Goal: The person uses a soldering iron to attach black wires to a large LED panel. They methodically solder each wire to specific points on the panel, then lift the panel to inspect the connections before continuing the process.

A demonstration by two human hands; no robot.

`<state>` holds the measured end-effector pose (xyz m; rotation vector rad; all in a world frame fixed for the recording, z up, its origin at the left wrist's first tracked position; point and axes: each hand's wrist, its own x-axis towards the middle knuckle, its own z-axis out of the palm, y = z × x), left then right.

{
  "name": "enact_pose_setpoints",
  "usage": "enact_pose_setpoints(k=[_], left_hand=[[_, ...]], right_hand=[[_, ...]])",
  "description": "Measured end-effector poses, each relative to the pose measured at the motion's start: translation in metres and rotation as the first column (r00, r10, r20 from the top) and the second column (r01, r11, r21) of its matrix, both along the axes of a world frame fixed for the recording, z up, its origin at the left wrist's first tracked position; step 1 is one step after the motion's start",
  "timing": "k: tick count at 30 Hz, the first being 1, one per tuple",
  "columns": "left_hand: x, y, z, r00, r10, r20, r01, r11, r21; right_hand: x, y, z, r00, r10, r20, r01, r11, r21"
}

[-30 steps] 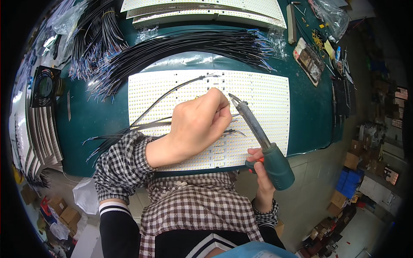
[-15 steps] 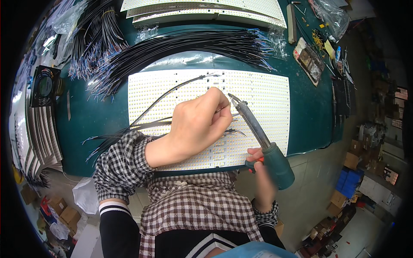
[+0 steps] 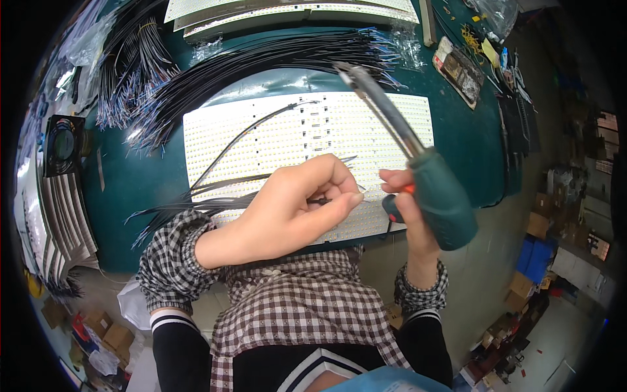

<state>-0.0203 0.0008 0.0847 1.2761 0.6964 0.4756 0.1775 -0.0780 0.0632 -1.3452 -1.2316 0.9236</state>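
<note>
A white LED panel (image 3: 382,144) with rows of small yellowish dots lies flat before me. My left hand (image 3: 294,202) is over its lower middle, thumb and fingers pinched around a thin black cable (image 3: 321,201), mostly hidden by the hand. More black cables (image 3: 222,186) lie across the panel's left side, one curving up to its top middle. Gripped in my right hand (image 3: 418,219) is a soldering gun (image 3: 441,193) with a green body and red trigger. Its metal barrel points up and left, with the tip raised above the panel, near the wire bundle in the picture.
Behind the panel spreads a long bundle of black wires (image 3: 261,59) with blue and white ends. Further panels (image 3: 294,14) are stacked beyond. A grimy tray (image 3: 459,72) sits at far right; a small black fan (image 3: 64,145) and stacked strips (image 3: 62,215) stand left.
The soldering gun has lifted up and away from the panel's middle, its tip now farther from my left hand. My left hand has shifted lower on the panel.
</note>
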Motion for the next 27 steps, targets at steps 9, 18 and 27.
enact_pose_setpoints(k=[9,18,27], left_hand=[[0.005,-0.004,-0.008,0.998,-0.046,0.048,0.056,0.967,-0.247],[0.018,0.005,-0.006,0.996,-0.063,0.057,0.082,0.882,-0.464],[0.051,-0.006,-0.016,0.971,-0.181,-0.157,0.080,0.863,-0.498]], right_hand=[[-0.008,0.002,0.003,0.930,-0.044,-0.364,0.017,0.997,-0.079],[0.001,-0.001,-0.001,0.997,-0.007,0.079,0.005,1.000,0.026],[0.025,-0.043,-0.021,0.993,-0.071,-0.094,0.081,0.990,0.112]])
